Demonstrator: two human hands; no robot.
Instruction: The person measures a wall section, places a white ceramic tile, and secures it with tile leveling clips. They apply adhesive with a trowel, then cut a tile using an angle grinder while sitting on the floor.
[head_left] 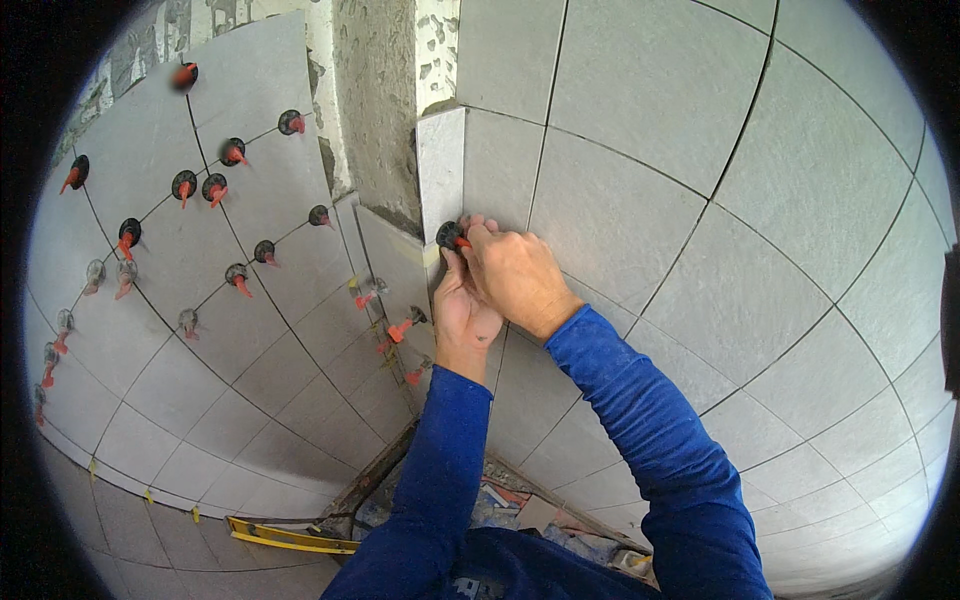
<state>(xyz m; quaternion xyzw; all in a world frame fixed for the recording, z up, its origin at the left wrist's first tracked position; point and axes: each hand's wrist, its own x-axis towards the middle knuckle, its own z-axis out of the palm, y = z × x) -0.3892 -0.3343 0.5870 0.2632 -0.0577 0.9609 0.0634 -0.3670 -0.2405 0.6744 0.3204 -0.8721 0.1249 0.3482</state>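
Both my hands meet at a tile leveling clip [450,235], a black disc with a red handle, at the joint below a narrow upright tile strip [442,165]. My right hand [525,280] is closed with its fingertips pinching around the red handle. From below, my left hand [468,315] comes up with its thumb and fingers against the same clip; the right hand partly hides them. Large grey tiles [640,100] cover the wall on the right. Just left of my hands, more red-handled clips [405,327] stick out from a narrow tiled face.
On the left tiled wall [170,350], several black-and-red clips [184,186] stand out at the joints. A bare cement strip [375,120] runs up the corner. Below lie a yellow level [290,537] and rubble [535,515] on the floor.
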